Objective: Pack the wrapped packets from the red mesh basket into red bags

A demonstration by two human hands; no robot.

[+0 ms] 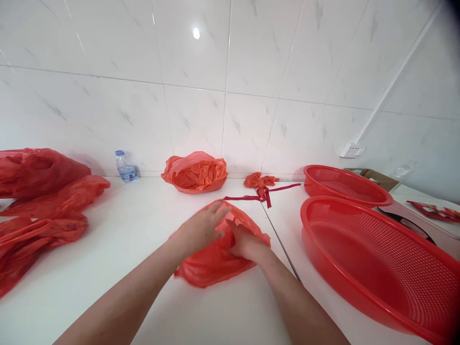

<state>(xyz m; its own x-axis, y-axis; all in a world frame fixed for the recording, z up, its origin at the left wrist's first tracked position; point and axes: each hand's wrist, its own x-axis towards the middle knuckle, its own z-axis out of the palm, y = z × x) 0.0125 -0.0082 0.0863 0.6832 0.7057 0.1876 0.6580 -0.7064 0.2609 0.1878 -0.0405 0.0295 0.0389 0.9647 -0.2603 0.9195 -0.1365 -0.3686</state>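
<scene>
A red plastic bag (206, 268) lies on the white table in front of me, its mouth spread wide. My left hand (203, 227) is over the bag's left side, fingers stretched and apart, slightly blurred. My right hand (246, 241) reaches into the mouth from the right, its fingers spread and partly hidden by the red film. I see nothing held in either hand. Behind this bag, against the wall, a second red bag (196, 184) stands with its rim rolled outward and crumpled red plastic inside.
Several red bags (43, 172) are heaped at the left. A water bottle (125, 167) stands by the wall. Crumpled red plastic (257, 180) and dark red strips (283, 187) lie at the back. Two red baskets (345, 282) (345, 179) occupy the right, with a cardboard box (383, 180) behind.
</scene>
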